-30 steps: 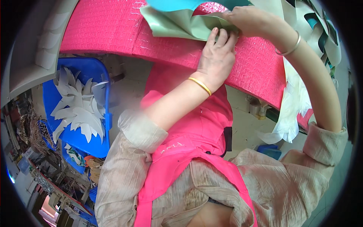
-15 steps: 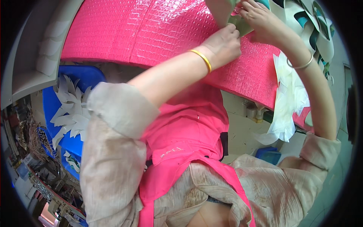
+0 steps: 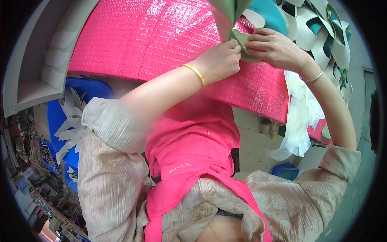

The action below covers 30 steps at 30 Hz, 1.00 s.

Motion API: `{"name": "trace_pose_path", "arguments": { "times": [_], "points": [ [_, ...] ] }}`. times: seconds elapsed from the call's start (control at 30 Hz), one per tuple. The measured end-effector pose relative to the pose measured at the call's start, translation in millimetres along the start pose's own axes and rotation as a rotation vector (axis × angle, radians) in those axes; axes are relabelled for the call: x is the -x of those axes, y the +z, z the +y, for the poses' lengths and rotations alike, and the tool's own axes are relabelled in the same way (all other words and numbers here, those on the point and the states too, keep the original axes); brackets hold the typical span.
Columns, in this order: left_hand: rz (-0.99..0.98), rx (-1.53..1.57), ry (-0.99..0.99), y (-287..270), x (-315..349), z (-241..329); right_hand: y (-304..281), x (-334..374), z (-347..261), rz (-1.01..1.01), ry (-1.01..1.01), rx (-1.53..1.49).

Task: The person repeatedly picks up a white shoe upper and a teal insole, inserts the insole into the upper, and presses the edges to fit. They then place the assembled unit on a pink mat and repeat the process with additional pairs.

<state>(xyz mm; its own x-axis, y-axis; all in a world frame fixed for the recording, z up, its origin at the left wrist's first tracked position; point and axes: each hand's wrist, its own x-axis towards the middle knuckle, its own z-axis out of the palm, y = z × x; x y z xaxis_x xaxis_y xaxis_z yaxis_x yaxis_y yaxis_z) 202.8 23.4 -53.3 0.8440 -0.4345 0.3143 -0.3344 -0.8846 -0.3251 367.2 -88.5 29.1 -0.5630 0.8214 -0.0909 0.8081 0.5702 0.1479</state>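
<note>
The left hand (image 3: 223,58) and right hand (image 3: 274,49) both pinched a bent pale-green sheet (image 3: 229,18) over the pink-covered counter (image 3: 161,44); white cut-out pieces (image 3: 299,121) hung by its right edge.

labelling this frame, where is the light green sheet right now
The light green sheet is at the head view's top, right of centre, held by the left hand and right hand over the pink work surface, left of the teal sheet.
</note>
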Motion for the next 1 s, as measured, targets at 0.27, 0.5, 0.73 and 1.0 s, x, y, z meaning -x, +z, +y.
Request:
{"name": "trace_pose_path", "arguments": {
  "times": [0.27,0.5,0.73,1.0],
  "points": [
    [0.0,-0.058,0.014,2,0,-1,8,-1,-28,-0.126,0.514,-0.386],
    [-0.002,0.166,-0.084,-22,36,24,20,-14,-30,-0.306,0.899,-0.682],
    [0.042,0.125,-0.19,-14,43,31,33,-41,-72,0.048,1.029,-0.715],
    [0.092,0.104,-0.203,-7,48,32,37,-45,-65,-0.028,1.157,-0.917]
  ]
}}
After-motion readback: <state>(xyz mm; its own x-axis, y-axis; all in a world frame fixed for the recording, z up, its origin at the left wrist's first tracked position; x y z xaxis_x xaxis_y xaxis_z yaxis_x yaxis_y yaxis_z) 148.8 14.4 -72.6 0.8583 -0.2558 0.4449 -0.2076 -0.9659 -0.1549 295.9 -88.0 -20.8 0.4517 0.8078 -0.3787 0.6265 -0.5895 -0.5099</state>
